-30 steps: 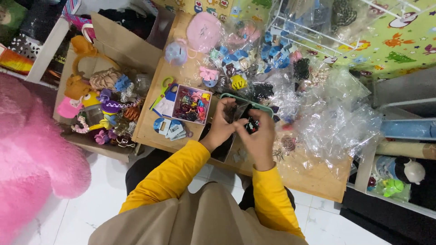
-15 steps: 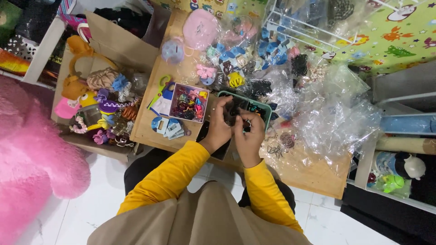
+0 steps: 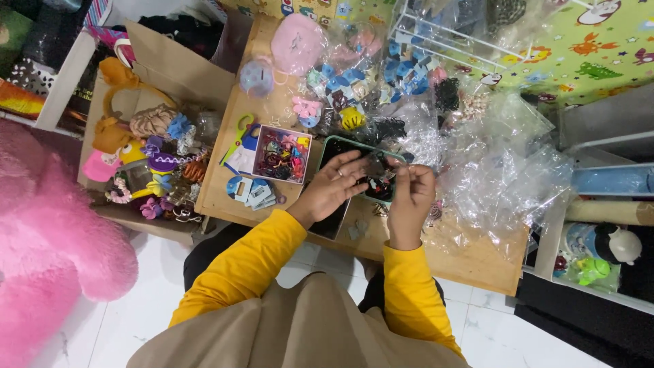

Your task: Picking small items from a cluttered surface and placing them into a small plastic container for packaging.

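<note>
Fingers, left hand [image 3: 332, 188]: spread and laid flat over the near left part of the green tray [image 3: 334, 141], palm down; whether they grip anything under them I cannot tell.
Fingers, right hand [image 3: 409, 196]: curled, tips pressed together on a small clear plastic bag [image 3: 379, 169] with something dark inside, held just above the tray's right half.
Green tray: rectangular with rounded corners, thin teal rim, dark glossy contents; it lies near the middle of the wooden surface [image 3: 477, 262].
Sleeves: soft yellow knit on both arms, reaching to the tray from below.
Pink box [image 3: 282, 155]: square, open, touching the tray's left side, packed with small bright hair clips.
Blue cards [image 3: 251, 191]: flat, below and left of the tray, near the surface's edge.
Cellophane heap [image 3: 501, 180]: crinkled, shiny, clear wrappers right of the tray.
Blue bows [image 3: 405, 71]: bagged, above the tray.
Cardboard box [image 3: 178, 68]: far left of the tray, beyond the surface, heaped with scrunchies and headbands.
Pink plush [image 3: 48, 232]: fluffy, furthest left of the tray, on the white tiled floor.
</note>
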